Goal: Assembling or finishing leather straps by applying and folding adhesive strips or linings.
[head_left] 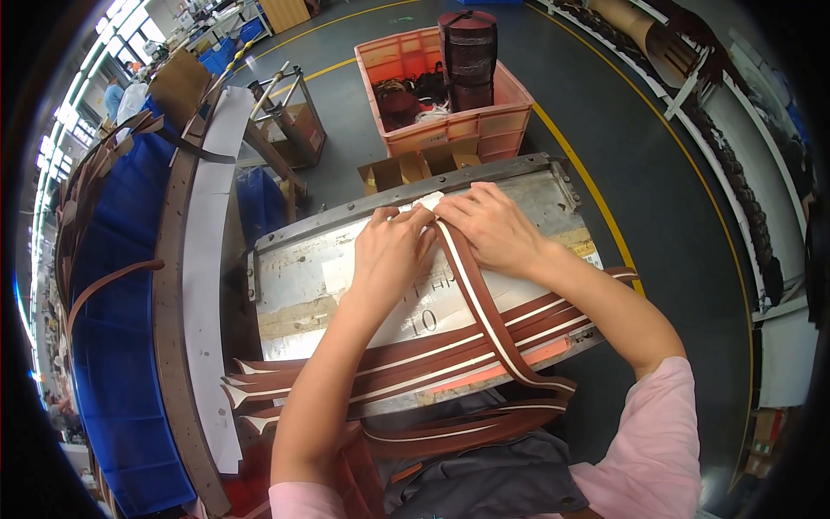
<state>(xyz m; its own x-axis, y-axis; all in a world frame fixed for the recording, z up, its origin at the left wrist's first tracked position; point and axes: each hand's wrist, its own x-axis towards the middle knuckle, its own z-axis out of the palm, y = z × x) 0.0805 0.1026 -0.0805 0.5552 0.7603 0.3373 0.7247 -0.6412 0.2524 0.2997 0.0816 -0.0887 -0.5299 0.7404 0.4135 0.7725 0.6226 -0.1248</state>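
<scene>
At the table's [281, 285] far edge, the left hand [392, 246] and right hand [491, 229] were clamped on a strap [475, 292] trailing over its near edge, floor [692, 285] opening rightward of it.

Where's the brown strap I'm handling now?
In the head view, the handled strap runs from between your left hand and right hand, over the metal table, down across the other straps, right of centre.

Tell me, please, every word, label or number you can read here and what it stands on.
White sheet on the worktable: large dark characters and digits, which I do not copy out.
White label at the worktable's right end: print too small to read.
Pale label on the orange crate: too small to read.
</scene>
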